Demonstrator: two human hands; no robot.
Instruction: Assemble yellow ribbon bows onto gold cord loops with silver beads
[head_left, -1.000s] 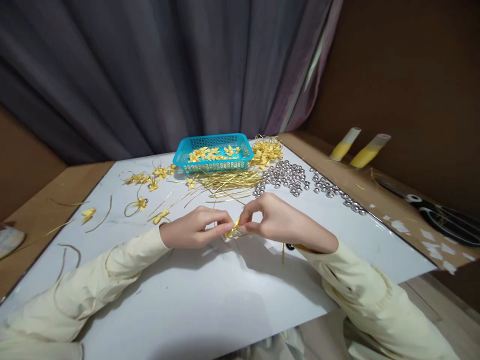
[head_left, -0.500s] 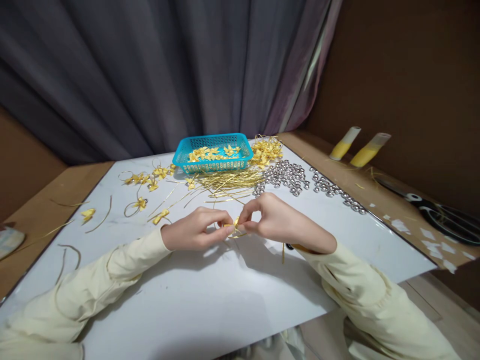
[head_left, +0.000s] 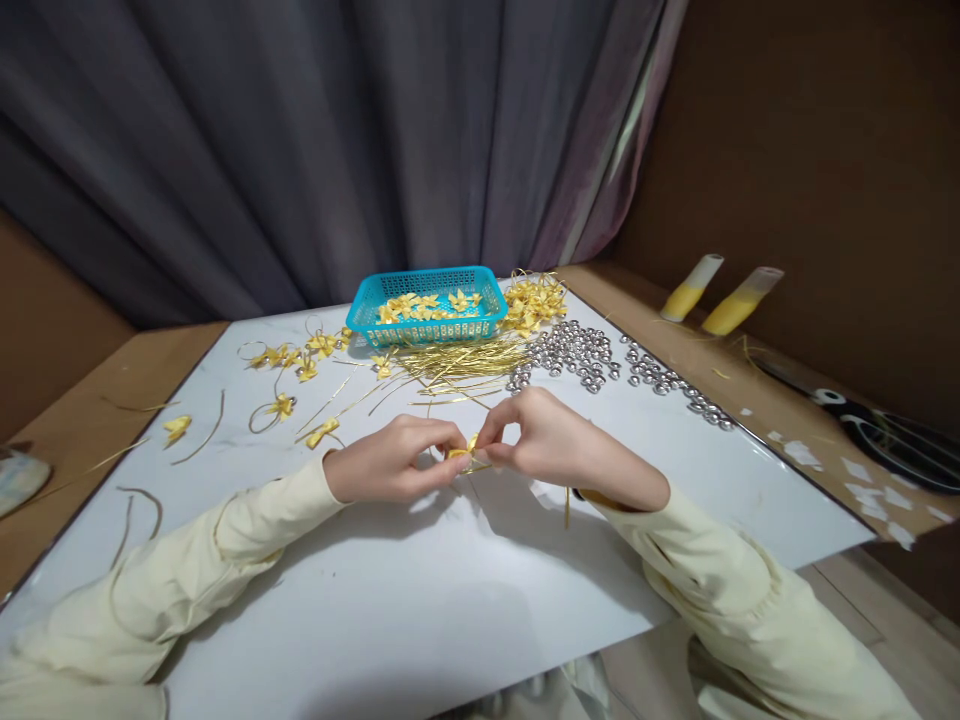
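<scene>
The grip of the left hand [head_left: 391, 462] and that of the right hand [head_left: 559, 445] pinch opposite sides of a small yellow ribbon bow [head_left: 472, 444] over the white worktop [head_left: 420, 610]. Light, even fingertip tension should spare its folds. Beyond lie gold cords [head_left: 461, 362], then a turquoise basket [head_left: 365, 327].

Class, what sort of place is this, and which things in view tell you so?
Probably a small craft corner: cut gold cords, a blue basket of yellow bows and scissors lie near a curtain.
</scene>
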